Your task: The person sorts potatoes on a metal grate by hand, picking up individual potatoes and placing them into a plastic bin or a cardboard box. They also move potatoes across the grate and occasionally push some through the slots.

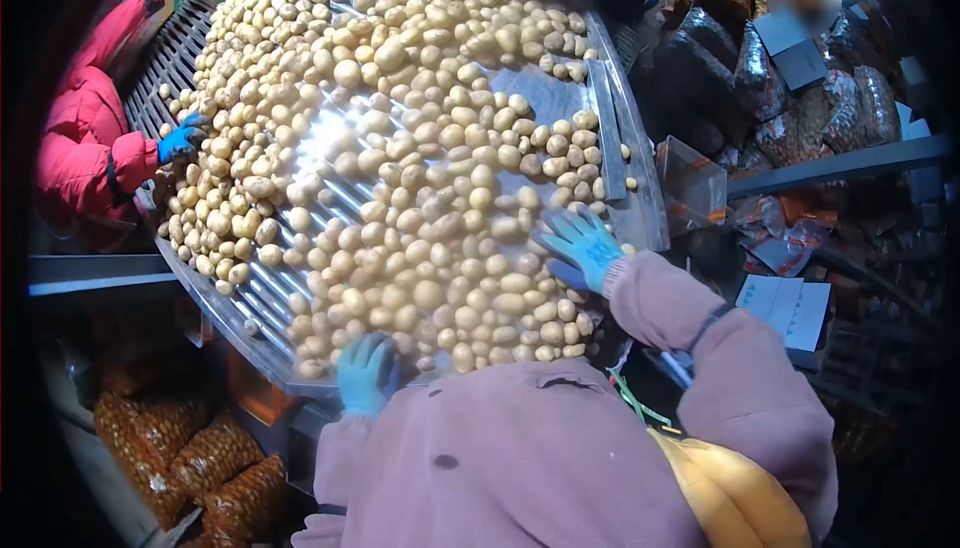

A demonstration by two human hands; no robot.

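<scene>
Blue-gloved left hand [366,373] grip unclear at tray rim [262,348], right hand [580,246] spread over potatoes [420,208]

Bench [262,343]: covered almost wholly by potatoes [420,198], packed touching. Bare ribbed strips are left at the near left edge and around the bright centre. Right side is closed by a metal rail [607,128]; far and left edges are occupied by co-workers' gloved hands [183,136].
</scene>
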